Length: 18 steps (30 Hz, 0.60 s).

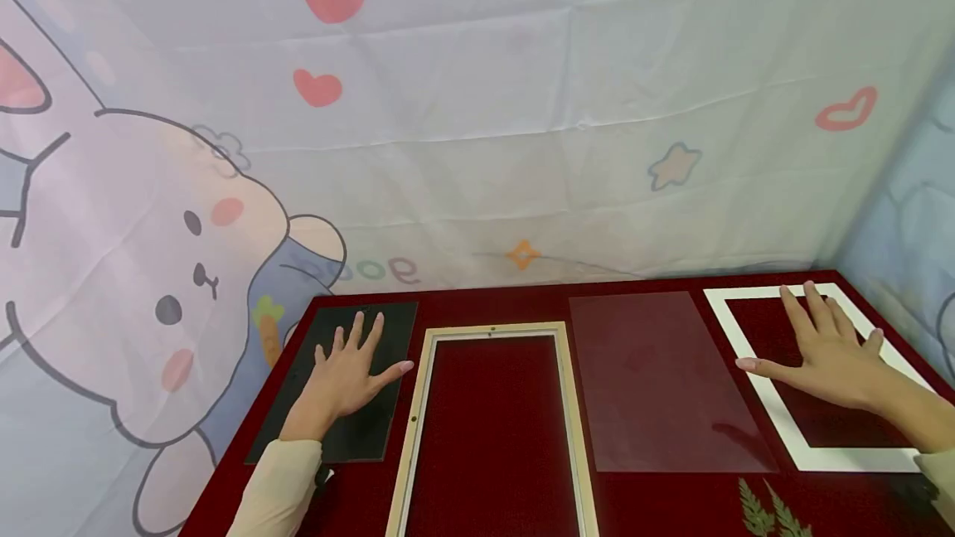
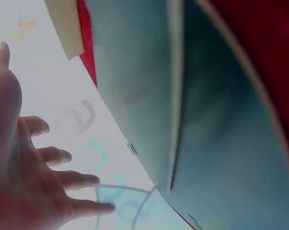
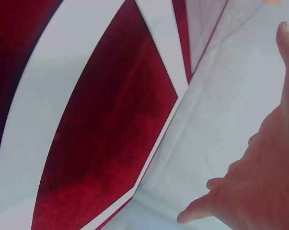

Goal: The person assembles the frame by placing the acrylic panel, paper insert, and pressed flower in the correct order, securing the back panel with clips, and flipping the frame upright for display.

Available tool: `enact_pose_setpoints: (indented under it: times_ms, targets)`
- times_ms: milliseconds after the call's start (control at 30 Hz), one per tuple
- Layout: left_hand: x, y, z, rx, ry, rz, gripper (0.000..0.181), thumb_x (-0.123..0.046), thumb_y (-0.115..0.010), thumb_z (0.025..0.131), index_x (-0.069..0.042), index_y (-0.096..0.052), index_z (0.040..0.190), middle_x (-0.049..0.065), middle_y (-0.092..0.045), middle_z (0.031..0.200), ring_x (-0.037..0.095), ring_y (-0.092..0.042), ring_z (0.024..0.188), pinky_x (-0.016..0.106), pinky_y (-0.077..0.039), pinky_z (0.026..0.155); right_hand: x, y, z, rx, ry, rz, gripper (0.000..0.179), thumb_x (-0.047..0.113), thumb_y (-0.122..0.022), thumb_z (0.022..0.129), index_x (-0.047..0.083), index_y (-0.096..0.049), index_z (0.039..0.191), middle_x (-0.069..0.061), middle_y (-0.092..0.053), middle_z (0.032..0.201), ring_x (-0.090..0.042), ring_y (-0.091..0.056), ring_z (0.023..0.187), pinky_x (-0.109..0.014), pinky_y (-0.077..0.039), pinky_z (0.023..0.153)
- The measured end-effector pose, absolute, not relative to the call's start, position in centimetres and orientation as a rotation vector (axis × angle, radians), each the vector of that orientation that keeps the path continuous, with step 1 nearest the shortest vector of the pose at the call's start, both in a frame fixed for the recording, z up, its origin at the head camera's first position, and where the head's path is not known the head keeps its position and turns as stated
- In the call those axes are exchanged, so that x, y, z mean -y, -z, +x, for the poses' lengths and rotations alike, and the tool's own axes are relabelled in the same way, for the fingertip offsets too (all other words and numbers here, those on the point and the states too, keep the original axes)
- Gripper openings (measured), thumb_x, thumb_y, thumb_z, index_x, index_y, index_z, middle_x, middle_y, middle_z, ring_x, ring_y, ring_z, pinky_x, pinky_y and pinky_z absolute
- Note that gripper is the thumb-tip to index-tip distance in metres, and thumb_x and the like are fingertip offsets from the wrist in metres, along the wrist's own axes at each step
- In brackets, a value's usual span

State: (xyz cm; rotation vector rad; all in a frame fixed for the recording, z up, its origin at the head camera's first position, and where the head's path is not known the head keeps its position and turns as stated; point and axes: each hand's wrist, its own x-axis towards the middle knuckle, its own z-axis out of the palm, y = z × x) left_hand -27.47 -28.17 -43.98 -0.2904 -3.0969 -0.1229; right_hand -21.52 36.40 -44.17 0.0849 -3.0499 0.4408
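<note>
Fingers spread wide, my left hand [image 1: 346, 379] hovers over a dark rectangular backing board [image 1: 366, 429] at the left of the table in the head view. The left wrist view shows its palm apart from the board [image 2: 130, 72], with a small metal clip [image 2: 132, 148] at the board's edge. Over a white mat border [image 1: 850, 459] on the right, my right hand [image 1: 839, 359] is also spread. In the right wrist view that hand stays apart from the mat border [image 3: 43, 115]. Neither hand holds anything.
Between the hands lie a light wooden picture frame [image 1: 496, 329] and, right of it, a clear sheet [image 1: 656, 388]. Green fern-like leaves [image 1: 757, 508] are at the front right. The dark red table [image 1: 492, 437] meets a printed cloth backdrop [image 1: 477, 147] behind.
</note>
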Motion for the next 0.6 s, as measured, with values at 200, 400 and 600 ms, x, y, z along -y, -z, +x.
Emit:
enact_pose_setpoints:
  times_ms: [200, 400, 600]
  targets:
    - [26.9, 43.4, -28.1, 3.045, 0.172, -0.375, 0.102, -0.086, -0.034, 0.083, -0.022, -0.01, 0.16, 0.018, -0.016, 0.165, 0.05, -0.035, 0.142, 0.071, -0.032, 0.109, -36.3, 43.9, -20.6, 3.029, -0.468, 0.11, 0.121, 0.07, -0.06, 0.083, 0.006, 0.012, 0.157, -0.034, 0.015, 0.159, -0.057, 0.008, 0.145, -0.088, -0.007, 0.093]
    - [25.3, 42.6, -29.1, 3.006, 0.237, -0.387, 0.097, -0.078, -0.041, 0.088, -0.014, -0.021, 0.158, 0.021, -0.035, 0.157, 0.046, -0.043, 0.137, 0.065, -0.041, 0.105, -36.1, 43.5, -19.6, 3.031, -0.618, 0.179, 0.122, 0.064, -0.065, 0.084, 0.006, 0.014, 0.156, -0.034, 0.017, 0.159, -0.059, 0.013, 0.144, -0.083, -0.005, 0.102]
    - [23.4, 41.8, -30.3, 3.0, 0.374, -0.394, 0.098, -0.083, -0.035, 0.086, -0.014, -0.028, 0.155, 0.018, -0.041, 0.154, 0.042, -0.044, 0.137, 0.063, -0.043, 0.105, -36.3, 42.7, -18.9, 3.043, -0.733, 0.168, 0.119, 0.058, -0.066, 0.086, 0.004, 0.013, 0.156, -0.037, 0.012, 0.158, -0.059, 0.012, 0.144, -0.083, -0.013, 0.099]
